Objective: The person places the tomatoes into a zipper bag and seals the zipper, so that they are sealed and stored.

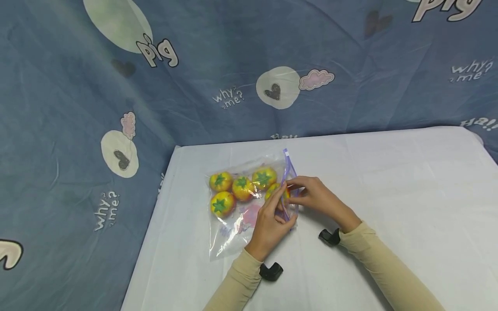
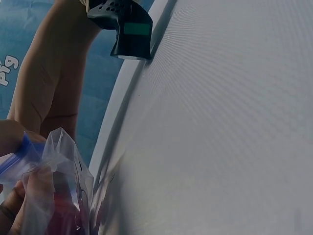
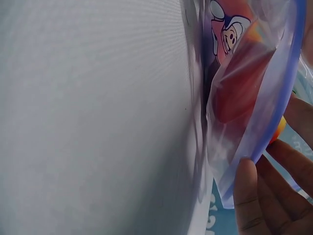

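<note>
A clear zip bag (image 1: 223,242) with a purple zip strip (image 1: 287,162) and a pink cartoon print lies on the table, its mouth toward the right. Several yellow-orange, tomato-like fruits (image 1: 221,182) with green star-shaped tops are inside. One fruit (image 1: 271,189) sits close to the mouth, partly hidden by fingers. My left hand (image 1: 269,226) grips the near side of the mouth, fingers bent across the strip. From the right, my right hand (image 1: 320,198) pinches the mouth edge; its thumb (image 3: 244,191) lies against the strip in the right wrist view.
The white-covered table (image 1: 389,181) extends right of the bag. A blue printed cloth (image 1: 218,56) hangs behind and to the left. Black wrist devices (image 1: 271,272) are strapped at both sleeves.
</note>
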The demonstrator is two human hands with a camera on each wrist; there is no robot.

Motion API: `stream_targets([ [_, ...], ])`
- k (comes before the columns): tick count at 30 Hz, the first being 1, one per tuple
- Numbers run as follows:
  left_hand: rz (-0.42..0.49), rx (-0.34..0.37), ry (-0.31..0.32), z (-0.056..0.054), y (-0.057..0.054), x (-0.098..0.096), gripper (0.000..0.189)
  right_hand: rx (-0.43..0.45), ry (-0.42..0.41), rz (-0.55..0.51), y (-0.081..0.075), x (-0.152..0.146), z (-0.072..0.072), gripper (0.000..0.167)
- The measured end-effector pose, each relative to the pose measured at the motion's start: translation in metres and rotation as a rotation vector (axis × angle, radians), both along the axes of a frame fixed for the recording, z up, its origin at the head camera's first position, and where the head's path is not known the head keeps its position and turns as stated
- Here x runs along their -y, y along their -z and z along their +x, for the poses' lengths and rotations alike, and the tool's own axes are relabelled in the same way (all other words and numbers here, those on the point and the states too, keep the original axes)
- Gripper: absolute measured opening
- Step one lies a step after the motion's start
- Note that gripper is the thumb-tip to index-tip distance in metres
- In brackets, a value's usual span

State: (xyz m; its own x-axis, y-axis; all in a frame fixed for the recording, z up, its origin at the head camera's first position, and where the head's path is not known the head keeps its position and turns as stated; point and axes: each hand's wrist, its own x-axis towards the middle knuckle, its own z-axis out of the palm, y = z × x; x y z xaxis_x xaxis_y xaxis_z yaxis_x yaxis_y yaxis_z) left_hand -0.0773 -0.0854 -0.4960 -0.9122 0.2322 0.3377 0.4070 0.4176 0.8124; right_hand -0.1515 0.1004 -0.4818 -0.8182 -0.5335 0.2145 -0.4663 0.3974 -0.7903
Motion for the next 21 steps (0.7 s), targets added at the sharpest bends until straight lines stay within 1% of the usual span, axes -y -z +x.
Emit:
stream_targets([
  [8, 0.002, -0.007, 0.002, 0.001, -0.001, 0.0, 0.089, -0.02, 0.002, 0.024, 0.002, 0.006, -0.003, 0.041],
  [14, 0.01, 0.003, 0.011, 0.0, -0.001, -0.001, 0.09, -0.019, 0.0, 0.018, 0.002, 0.01, -0.003, 0.035],
  [21, 0.007, -0.018, 0.005, 0.001, 0.0, 0.0, 0.09, 0.002, -0.004, 0.014, 0.003, 0.016, -0.005, 0.038],
])
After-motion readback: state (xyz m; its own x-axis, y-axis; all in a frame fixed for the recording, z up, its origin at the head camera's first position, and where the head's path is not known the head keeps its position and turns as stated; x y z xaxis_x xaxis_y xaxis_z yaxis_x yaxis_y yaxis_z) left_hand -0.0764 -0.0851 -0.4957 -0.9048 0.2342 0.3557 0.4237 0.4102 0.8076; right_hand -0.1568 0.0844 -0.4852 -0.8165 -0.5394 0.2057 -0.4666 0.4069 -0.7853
